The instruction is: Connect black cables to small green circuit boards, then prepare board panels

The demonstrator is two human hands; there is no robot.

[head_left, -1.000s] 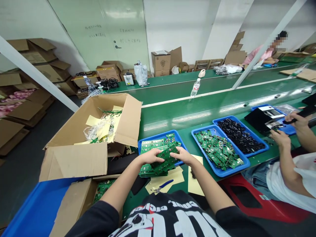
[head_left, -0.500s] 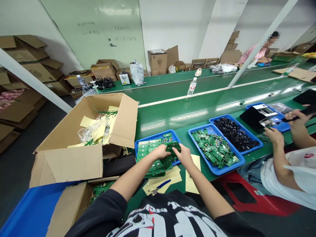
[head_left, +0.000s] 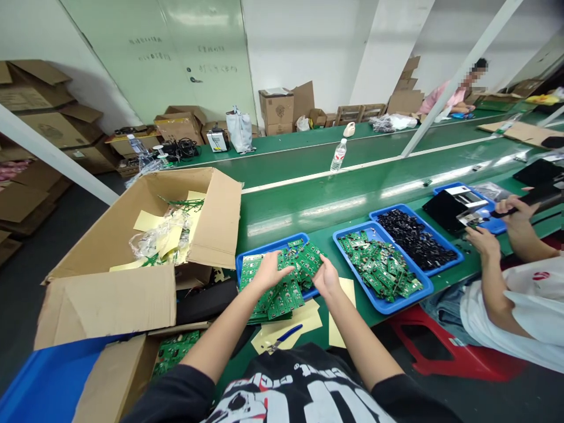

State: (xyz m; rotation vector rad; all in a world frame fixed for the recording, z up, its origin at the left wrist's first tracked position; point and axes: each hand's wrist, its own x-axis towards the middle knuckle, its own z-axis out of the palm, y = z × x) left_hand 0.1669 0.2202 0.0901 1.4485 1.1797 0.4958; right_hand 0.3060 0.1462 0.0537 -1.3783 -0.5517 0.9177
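My right hand (head_left: pixel 326 277) pinches the right edge of a green circuit board (head_left: pixel 312 256), held tilted over a blue tray (head_left: pixel 303 237). To its left, my left hand (head_left: pixel 268 273) hovers over stacked green board panels (head_left: pixel 282 301), its thumb stretched apart from the fingers. Whether its fingertips touch the boards is hard to see. Several smaller board pieces lie in the tray behind the hands. In front of the stack, blue-handled pliers (head_left: pixel 289 332) rest on yellow paper sheets (head_left: pixel 311 322).
On the right are blue trays of small circuit boards (head_left: pixel 379 267) and black parts (head_left: pixel 414 238). A co-worker's hands (head_left: pixel 487 244) work beyond them. An open cardboard box (head_left: pixel 215 220) stands at left, holding paper and plastic. A water bottle (head_left: pixel 338 155) stands behind.
My left hand has let go of the board and moved left, its fingers opening. The board now lies flatter, still at my right hand. The view has shifted slightly.
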